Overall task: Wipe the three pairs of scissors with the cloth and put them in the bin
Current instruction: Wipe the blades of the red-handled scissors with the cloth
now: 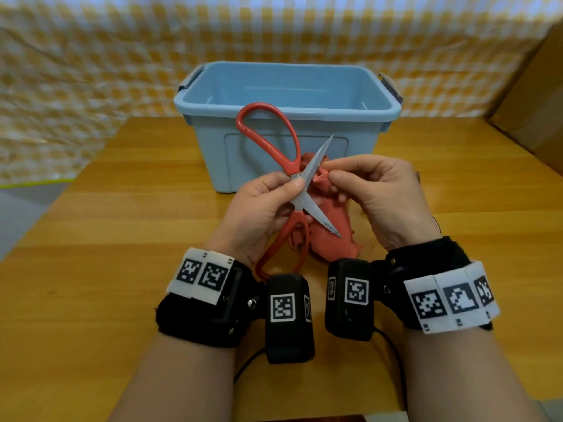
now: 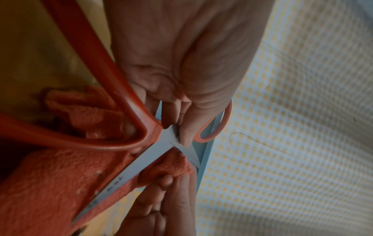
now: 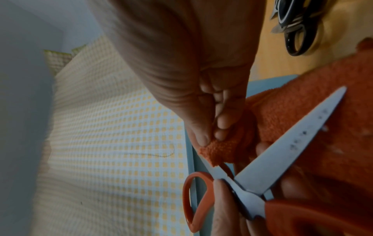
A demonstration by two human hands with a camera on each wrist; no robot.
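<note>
Red-handled scissors (image 1: 316,214) are spread wide into an X in front of the blue bin (image 1: 350,112). My left hand (image 1: 286,190) pinches them at the pivot, thumb on top. My right hand (image 1: 330,172) pinches a fold of the red cloth (image 1: 332,236) against the upper blade near the pivot. The rest of the cloth hangs down under the scissors to the table. The left wrist view shows the crossed blades (image 2: 133,166) over the cloth (image 2: 50,183). In the right wrist view the fingertips (image 3: 210,137) squeeze the cloth (image 3: 302,111) beside the blade (image 3: 282,148).
Black-handled scissors (image 3: 294,32) lie on the wooden table (image 1: 122,239) to my right, hidden in the head view; their number is unclear. What shows of the bin's inside holds nothing. A cardboard box (image 1: 533,102) stands at the far right, and a yellow checked sheet (image 1: 91,56) hangs behind.
</note>
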